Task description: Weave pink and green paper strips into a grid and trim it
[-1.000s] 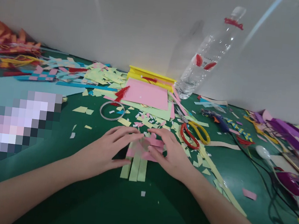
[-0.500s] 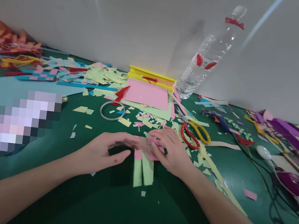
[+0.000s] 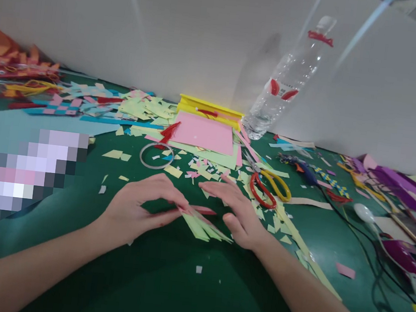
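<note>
My left hand (image 3: 138,205) pinches one edge of a small woven piece of pink and light-green paper strips (image 3: 202,223), lifting it edge-on just above the green table (image 3: 163,281). The green strip ends fan out toward me. My right hand (image 3: 239,209) hovers beside the piece on its right, fingers stretched out and apart, thumb near the strips, gripping nothing that I can see.
Red-and-yellow scissors (image 3: 268,185) lie right of my right hand. A tape ring (image 3: 156,155), pink sheet (image 3: 205,133), yellow box (image 3: 209,108) and leaning water bottle (image 3: 285,87) sit behind. Paper scraps litter the middle. Cables and purple strips (image 3: 396,180) crowd the right; woven strips (image 3: 58,106) at left.
The woven piece lay flat under both hands; my left hand has since lifted and turned it on edge. My right hand let go and opened beside it.
</note>
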Demonstrator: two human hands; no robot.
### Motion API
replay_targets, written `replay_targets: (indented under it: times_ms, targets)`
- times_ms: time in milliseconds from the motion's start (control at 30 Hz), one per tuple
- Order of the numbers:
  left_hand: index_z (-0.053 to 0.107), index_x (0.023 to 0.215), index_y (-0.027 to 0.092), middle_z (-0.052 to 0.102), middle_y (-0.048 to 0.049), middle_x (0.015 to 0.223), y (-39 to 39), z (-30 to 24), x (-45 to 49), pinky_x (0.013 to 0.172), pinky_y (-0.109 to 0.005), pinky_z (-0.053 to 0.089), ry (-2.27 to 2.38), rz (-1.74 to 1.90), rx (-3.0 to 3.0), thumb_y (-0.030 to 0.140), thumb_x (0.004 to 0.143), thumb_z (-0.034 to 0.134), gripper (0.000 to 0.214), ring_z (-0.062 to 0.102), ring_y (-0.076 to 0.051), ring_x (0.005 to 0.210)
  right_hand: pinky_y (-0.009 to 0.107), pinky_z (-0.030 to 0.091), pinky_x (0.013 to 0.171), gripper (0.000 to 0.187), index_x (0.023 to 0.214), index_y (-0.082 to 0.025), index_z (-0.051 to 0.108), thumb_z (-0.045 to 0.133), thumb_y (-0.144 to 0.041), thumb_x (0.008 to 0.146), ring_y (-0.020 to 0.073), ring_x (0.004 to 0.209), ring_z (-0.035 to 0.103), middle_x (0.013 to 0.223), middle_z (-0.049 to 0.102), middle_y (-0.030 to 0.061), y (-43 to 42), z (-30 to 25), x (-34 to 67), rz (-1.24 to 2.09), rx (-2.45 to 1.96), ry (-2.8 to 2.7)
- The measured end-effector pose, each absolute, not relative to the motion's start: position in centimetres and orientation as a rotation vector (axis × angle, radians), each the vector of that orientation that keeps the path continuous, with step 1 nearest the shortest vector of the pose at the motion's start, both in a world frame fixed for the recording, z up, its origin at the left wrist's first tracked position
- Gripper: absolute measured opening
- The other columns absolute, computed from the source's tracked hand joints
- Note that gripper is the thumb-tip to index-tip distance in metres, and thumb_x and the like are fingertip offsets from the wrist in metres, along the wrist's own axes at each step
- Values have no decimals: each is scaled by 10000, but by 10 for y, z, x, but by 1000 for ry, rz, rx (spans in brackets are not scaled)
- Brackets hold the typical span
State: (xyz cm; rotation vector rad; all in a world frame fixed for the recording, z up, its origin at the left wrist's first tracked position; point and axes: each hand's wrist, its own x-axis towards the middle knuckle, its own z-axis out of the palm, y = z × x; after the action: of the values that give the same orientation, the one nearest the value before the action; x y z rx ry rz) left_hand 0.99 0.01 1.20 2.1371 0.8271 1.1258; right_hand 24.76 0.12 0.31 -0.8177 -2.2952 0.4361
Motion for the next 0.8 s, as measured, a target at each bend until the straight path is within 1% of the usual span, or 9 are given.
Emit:
replay_targets:
  times_ms: [100, 167, 233, 333, 400, 467, 567, 700, 800]
  targets:
    - [665, 797, 222, 662, -23, 768, 0, 9, 10, 669, -291, 515, 876, 1168, 1859, 224, 762, 663, 35, 602, -166, 744, 474, 247, 1097, 603, 1240, -215, 530, 133, -551, 933, 224, 1244, 460, 1280, 568, 82, 2, 4, 247, 661, -823, -2178]
    - [651, 818, 225, 660, -20, 804, 0, 6, 10, 674, -304, 536, 866, 1200, 1630, 254, 744, 693, 90, 617, -170, 750, 439, 336, 1054, 638, 1204, -210, 568, 132, -581, 921, 233, 1230, 475, 1275, 570, 86, 3, 3, 248, 816, -816, -2083]
    - [642, 870, 231, 671, -16, 828, 1, 4, 12, 665, -305, 556, 874, 1187, 1469, 282, 732, 712, 163, 635, -169, 742, 402, 428, 979, 657, 1170, -200, 595, 157, -613, 905, 239, 1170, 531, 1238, 595, 94, 3, -1, 249, 975, -817, -1953]
    - [630, 953, 223, 678, -37, 900, 2, 4, 16, 640, -298, 565, 956, 1088, 1423, 330, 743, 702, 247, 648, -177, 763, 387, 501, 876, 690, 1113, -170, 626, 187, -650, 882, 236, 1012, 626, 1108, 660, 110, 5, -7, 248, 1151, -834, -1762]
    - [618, 988, 214, 671, -57, 968, 3, 5, 19, 651, -301, 562, 1032, 1003, 1441, 376, 771, 666, 275, 648, -189, 816, 377, 515, 845, 613, 1079, -161, 636, 265, -612, 890, 221, 952, 645, 1045, 680, 108, 7, -9, 245, 1214, -842, -1634]
    - [606, 1000, 206, 665, -66, 981, 5, 7, 21, 659, -309, 556, 1114, 950, 1459, 422, 784, 636, 306, 645, -199, 843, 348, 530, 799, 469, 1007, -164, 650, 422, -549, 867, 202, 892, 653, 958, 695, 90, 9, -6, 239, 1252, -912, -1567]
    - [587, 1024, 190, 662, -73, 959, 9, 10, 23, 653, -320, 551, 1172, 957, 1484, 452, 773, 633, 365, 643, -209, 839, 282, 535, 686, 279, 846, -166, 647, 667, -420, 734, 155, 740, 642, 809, 679, 36, 14, 2, 230, 1267, -1094, -1522]
    - [581, 1071, 190, 657, -83, 1022, 19, 11, 28, 708, -331, 553, 1131, 1053, 1401, 429, 778, 630, 381, 636, -221, 918, 226, 479, 558, 262, 674, -163, 571, 726, -374, 665, 92, 553, 551, 623, 583, -31, 23, 10, 223, 1252, -1198, -1389]
    - [572, 1133, 193, 644, -91, 1094, 30, 11, 37, 730, -337, 556, 1072, 1076, 1225, 438, 813, 578, 403, 634, -224, 944, 204, 433, 516, 277, 688, -163, 571, 741, -376, 642, 78, 526, 514, 600, 562, -41, 35, 10, 221, 1236, -1203, -1289]
